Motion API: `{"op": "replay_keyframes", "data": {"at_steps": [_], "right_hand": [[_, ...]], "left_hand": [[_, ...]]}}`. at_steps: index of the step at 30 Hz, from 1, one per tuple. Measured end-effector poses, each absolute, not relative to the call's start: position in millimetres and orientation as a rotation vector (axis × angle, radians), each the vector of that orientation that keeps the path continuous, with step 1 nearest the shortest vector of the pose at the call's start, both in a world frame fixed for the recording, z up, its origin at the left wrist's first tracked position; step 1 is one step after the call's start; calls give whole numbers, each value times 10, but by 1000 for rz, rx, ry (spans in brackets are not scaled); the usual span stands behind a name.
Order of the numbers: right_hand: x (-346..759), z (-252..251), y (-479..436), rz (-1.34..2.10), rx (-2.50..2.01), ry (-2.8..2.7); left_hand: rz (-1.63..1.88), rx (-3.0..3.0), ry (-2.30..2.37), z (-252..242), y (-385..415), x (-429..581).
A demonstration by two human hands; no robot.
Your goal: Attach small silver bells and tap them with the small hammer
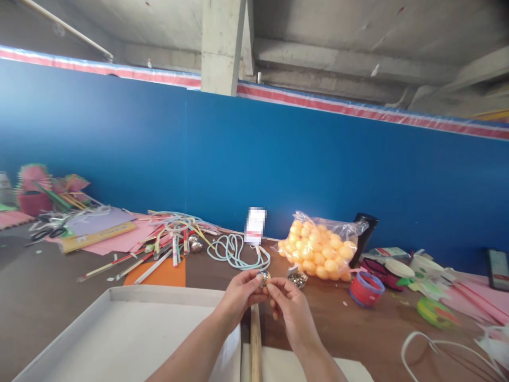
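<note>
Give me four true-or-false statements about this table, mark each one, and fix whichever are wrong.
1. The left hand and right hand meet at a small shiny object. True.
2. The bag of orange balls sits left of the white tray. False: it sits to the tray's right.
3. A pale blue cord lies in loops on the table. True.
4. The black-handled scissors lie at the picture's right edge. False: they lie toward the left.
</note>
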State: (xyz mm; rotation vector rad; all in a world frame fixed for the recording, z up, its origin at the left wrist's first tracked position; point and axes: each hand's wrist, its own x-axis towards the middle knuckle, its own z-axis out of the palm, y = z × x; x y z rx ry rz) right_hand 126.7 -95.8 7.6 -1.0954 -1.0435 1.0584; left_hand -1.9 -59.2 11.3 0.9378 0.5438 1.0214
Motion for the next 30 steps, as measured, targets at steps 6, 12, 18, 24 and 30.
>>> {"op": "replay_keyframes", "data": {"at_steps": [6,12,18,24,30], "right_hand": [[1297,17,-926,1124,-1036,-939],[1302,51,-931,1276,-937,-841],[1314,54,-943,1336,-891,-838],[1320,57,-942,1345,-879,-853],[1320,54,-944,1352,-864,-839]], "left_hand": [[1013,977,618,88,-586,-21],[1000,1012,647,87,-576,-24],[1002,1035,644,80,-574,-14],[1007,1040,648,61,-574,-12],[999,1037,657,80,-574,-9]]}}
